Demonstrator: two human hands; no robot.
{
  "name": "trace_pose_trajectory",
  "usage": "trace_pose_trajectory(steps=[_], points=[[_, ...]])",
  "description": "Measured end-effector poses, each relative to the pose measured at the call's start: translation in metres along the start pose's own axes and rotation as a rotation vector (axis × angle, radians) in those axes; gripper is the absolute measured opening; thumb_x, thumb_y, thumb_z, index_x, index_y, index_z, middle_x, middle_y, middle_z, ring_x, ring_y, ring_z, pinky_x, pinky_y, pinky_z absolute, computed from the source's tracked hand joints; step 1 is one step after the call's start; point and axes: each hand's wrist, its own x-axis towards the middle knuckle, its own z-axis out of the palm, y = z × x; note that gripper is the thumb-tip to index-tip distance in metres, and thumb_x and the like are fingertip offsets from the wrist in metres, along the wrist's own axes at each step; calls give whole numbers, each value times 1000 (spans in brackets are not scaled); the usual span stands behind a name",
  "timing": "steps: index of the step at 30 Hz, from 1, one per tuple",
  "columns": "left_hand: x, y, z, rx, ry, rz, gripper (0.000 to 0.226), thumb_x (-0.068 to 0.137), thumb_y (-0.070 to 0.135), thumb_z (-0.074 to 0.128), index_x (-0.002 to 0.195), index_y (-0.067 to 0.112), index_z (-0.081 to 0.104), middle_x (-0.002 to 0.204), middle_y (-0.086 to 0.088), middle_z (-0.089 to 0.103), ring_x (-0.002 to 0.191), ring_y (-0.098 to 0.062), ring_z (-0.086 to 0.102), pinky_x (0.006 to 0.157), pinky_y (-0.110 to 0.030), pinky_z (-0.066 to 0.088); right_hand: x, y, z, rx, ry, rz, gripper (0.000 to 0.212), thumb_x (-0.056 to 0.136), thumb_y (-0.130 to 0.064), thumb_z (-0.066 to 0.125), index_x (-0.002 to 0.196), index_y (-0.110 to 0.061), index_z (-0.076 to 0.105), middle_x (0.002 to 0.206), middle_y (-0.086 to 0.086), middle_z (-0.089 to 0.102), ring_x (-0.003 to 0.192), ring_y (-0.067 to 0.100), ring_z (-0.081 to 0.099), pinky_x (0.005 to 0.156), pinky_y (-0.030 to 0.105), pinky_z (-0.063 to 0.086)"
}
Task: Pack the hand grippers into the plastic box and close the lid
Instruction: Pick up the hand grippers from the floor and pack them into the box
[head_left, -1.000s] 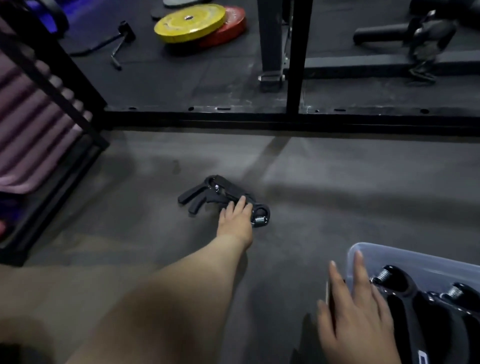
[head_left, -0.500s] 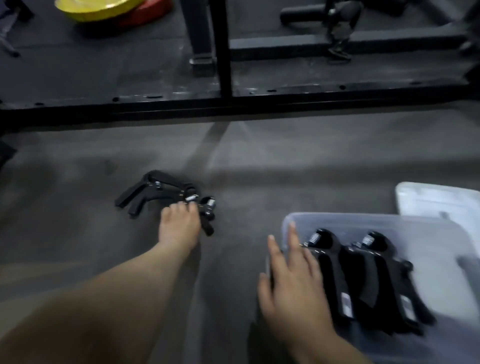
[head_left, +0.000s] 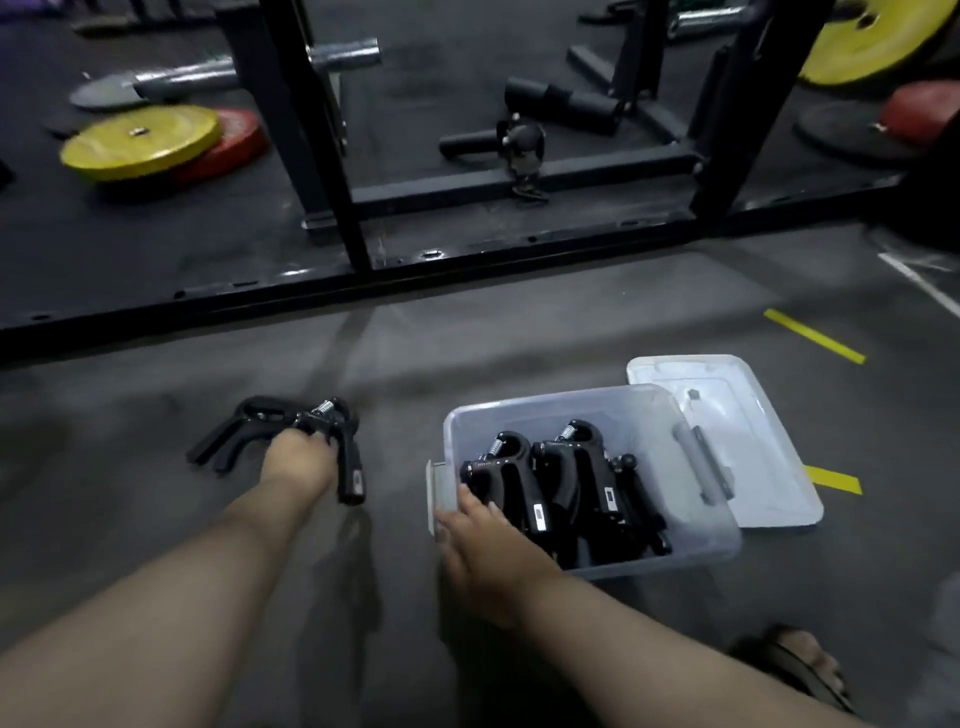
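- Here, my left hand (head_left: 296, 462) is down on the grey floor (head_left: 519, 343), with its fingers curled shut around a black hand gripper (head_left: 340, 441).
- A second hand gripper on the floor (head_left: 228, 439) lies just beside it, touching it, with its handles pointing to the left.
- My right hand (head_left: 488, 551) rests flat on the near left corner of the clear plastic box (head_left: 654, 431). Its fingers are spread open over the rim and hold nothing.
- The box sits open on the floor, to the right of my left hand.
- Inside the box are more black hand grippers in the box (head_left: 556, 488), packed side by side with their springs up.
- The lid (head_left: 748, 431) lies flat on the floor, touching the box's right side and partly under it.
- A yellow weight plate (head_left: 140, 140) lies far back on the dark mat, behind a black rack (head_left: 332, 156).
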Motion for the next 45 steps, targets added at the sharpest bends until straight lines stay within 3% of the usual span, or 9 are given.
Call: trace_pose_trajectory(steps=[2,7,12,19,29,34,38,41,45], points=[[-26,21,7,-281,-64,-70,24,96,11,41,101,4,64,84,-12,70,69,-29,60,48,-24,37,-6,2,-13,133,122,-21,36,95,-13,41,129,-14,52,146,9,41,137,22,38,115,36,31],[-98,54,35,-338,-233,14,23,92,8,41,79,11,60,70,-2,72,43,-14,48,44,-20,28,-23,-1,-52,606,315,204,26,95,-38,45,112,-21,56,103,1,64,98,18,60,89,31,44],[-142,49,75,-5,-394,260,26,74,36,45,61,15,55,67,-13,63,67,-35,62,66,-47,54,-18,20,-56,748,255,416,40,71,-34,57,103,-9,60,85,5,67,79,20,64,76,37,52],[-173,58,87,171,-532,414,29,98,33,40,90,23,65,88,-1,69,85,-20,65,78,-30,50,-33,77,-60,592,364,447,26,76,-37,49,91,-18,57,77,-3,61,72,15,57,69,34,49],[-150,28,104,302,-381,487,20,89,24,49,74,28,61,73,11,60,74,-15,60,69,-28,47,-34,59,-66,403,296,332,34,92,-24,49,126,-23,49,118,4,61,107,24,58,91,33,43],[-132,17,97,417,-151,549,33,80,16,44,99,30,68,98,5,69,98,-23,60,88,-34,47,-34,77,-90,556,619,470,19,90,-24,47,108,-19,51,95,5,65,88,27,60,77,34,45],[-133,9,111,549,-90,746,39,80,13,46,112,28,63,118,7,63,119,-17,52,105,-30,28,-47,115,-101,507,634,548,10,87,-22,55,97,-19,54,77,-2,63,75,22,59,70,33,47],[-135,-4,121,642,-244,825,53,92,21,42,145,25,40,154,9,34,143,-7,24,119,-28,6,-48,136,-92,528,605,615,10,85,-26,53,88,-17,55,72,0,59,72,23,56,72,36,47],[-136,-24,118,828,-320,937,56,99,29,32,153,20,22,163,3,3,148,-9,10,118,-33,-15,-44,164,-74,595,601,653,27,77,-42,50,88,-18,56,82,1,67,80,24,64,83,46,55]])
